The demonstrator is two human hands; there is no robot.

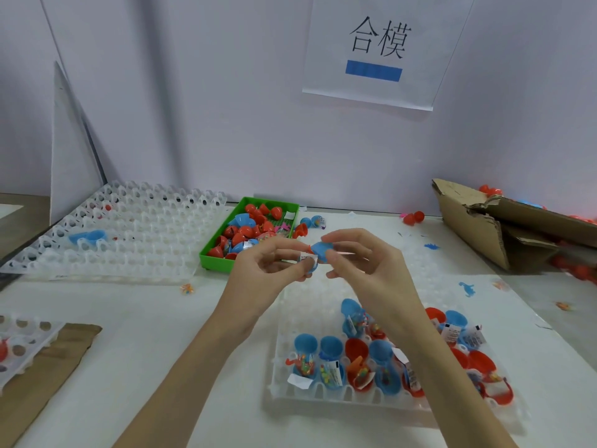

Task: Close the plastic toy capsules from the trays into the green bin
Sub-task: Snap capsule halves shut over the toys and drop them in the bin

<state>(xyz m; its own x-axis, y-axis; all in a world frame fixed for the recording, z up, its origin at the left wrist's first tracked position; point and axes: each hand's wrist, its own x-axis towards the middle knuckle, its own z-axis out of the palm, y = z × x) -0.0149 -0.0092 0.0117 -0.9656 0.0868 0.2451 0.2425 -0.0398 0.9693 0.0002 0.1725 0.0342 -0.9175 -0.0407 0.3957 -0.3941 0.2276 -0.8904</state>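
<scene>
Above the near tray, my left hand (274, 260) and my right hand (358, 253) both pinch one blue capsule (321, 252). A white paper slip sticks out of its lower half by my left fingertips. The near white tray (323, 391) holds several open blue and red capsule halves with small toys and slips inside. The green bin (213, 255) sits behind my hands, left of centre, with several red and blue capsules in it.
A large white tray (129, 240) at the back left carries one blue capsule half (87, 237). A torn cardboard box (491, 227) lies at the right. Loose capsules (413, 217) and small toy bits dot the table. Another tray corner (19, 347) is at the left edge.
</scene>
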